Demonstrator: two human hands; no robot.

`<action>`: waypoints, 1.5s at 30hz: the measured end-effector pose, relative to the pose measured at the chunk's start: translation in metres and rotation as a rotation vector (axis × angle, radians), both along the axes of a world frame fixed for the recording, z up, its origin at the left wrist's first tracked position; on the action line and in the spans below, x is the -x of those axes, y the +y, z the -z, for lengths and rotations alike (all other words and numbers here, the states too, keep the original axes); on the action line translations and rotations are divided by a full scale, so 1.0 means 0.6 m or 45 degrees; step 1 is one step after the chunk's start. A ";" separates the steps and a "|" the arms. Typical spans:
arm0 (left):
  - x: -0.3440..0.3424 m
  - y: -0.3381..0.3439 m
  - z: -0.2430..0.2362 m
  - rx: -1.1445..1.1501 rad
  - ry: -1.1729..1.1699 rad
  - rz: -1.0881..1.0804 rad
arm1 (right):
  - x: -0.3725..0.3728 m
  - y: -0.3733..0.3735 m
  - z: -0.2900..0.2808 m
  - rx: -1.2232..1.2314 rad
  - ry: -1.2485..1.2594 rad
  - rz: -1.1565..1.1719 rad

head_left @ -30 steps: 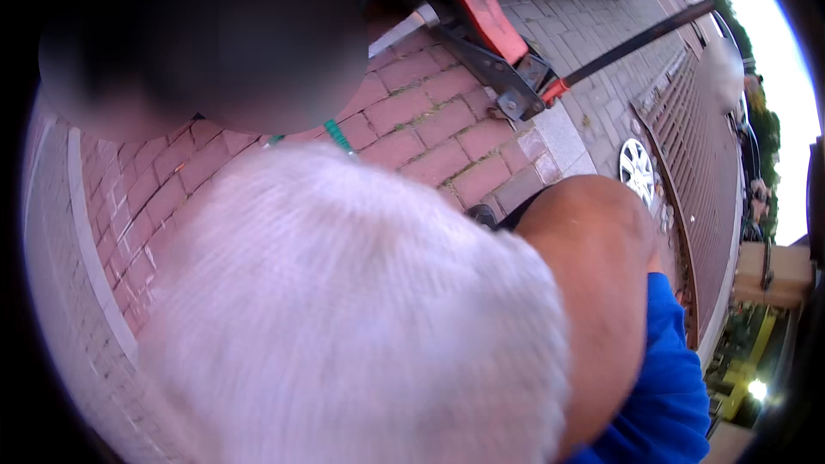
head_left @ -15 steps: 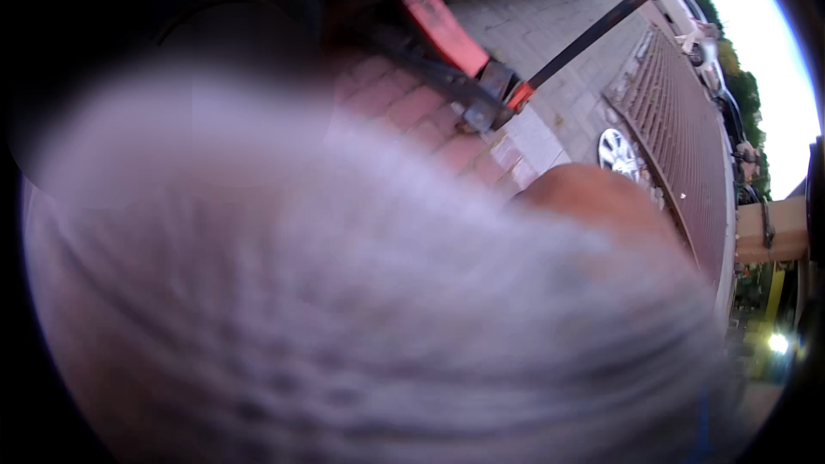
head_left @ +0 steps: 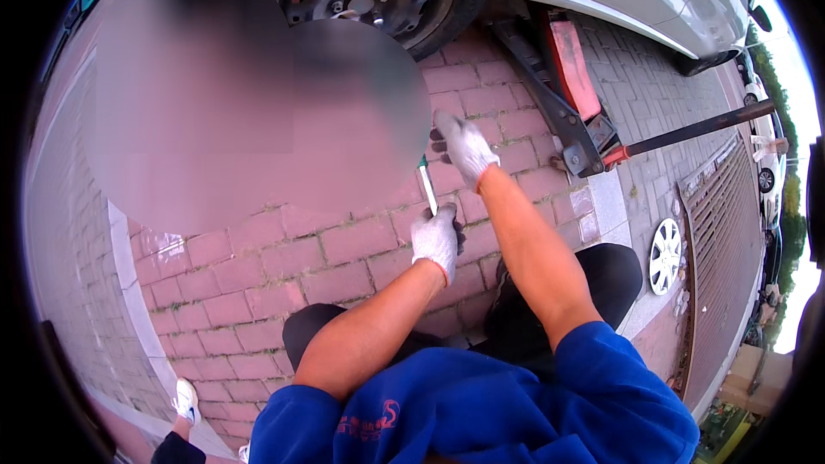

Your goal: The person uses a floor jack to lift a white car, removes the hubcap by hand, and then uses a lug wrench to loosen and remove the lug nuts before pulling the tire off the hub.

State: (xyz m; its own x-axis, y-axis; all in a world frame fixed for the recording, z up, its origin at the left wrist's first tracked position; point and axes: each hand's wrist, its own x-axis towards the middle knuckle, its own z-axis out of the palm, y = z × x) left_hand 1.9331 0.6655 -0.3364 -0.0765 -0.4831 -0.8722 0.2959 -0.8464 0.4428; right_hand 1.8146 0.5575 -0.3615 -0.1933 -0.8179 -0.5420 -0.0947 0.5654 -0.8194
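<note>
Workwear: blue short-sleeved fabric shirt point(head_left: 481, 404), red printed emblem point(head_left: 391, 413) on its front.
Forward of the shirt, left hand point(head_left: 436, 241) and right hand point(head_left: 467, 150): white knit gloves, dark fingertips point(head_left: 461, 236), orange-red cuffs point(head_left: 487, 173). Below the shirt: black trousers point(head_left: 614, 273).

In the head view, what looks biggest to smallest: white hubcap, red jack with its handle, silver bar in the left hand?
1. Red jack with its handle
2. White hubcap
3. Silver bar, counting only the part showing

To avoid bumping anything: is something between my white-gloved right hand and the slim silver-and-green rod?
Nothing visible stands between your right hand and the rod, though its far end is lost in blur.
</note>
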 end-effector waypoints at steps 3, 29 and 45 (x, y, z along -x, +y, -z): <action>0.018 0.006 -0.005 0.018 0.039 -0.009 | 0.004 -0.027 0.090 -0.330 -0.402 0.389; 0.054 -0.057 -0.013 -0.046 0.016 0.015 | 0.026 -0.020 -0.117 0.253 0.881 -0.792; 0.020 -0.037 -0.002 -0.018 -0.059 -0.057 | -0.061 -0.026 -0.030 -0.231 -0.185 -0.336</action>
State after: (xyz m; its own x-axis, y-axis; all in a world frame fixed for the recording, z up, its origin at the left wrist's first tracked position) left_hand 1.9210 0.6434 -0.3354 -0.0146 -0.4728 -0.8810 0.3134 -0.8389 0.4450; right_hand 1.8514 0.5416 -0.3433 0.1019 -0.7174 -0.6892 -0.1472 0.6743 -0.7236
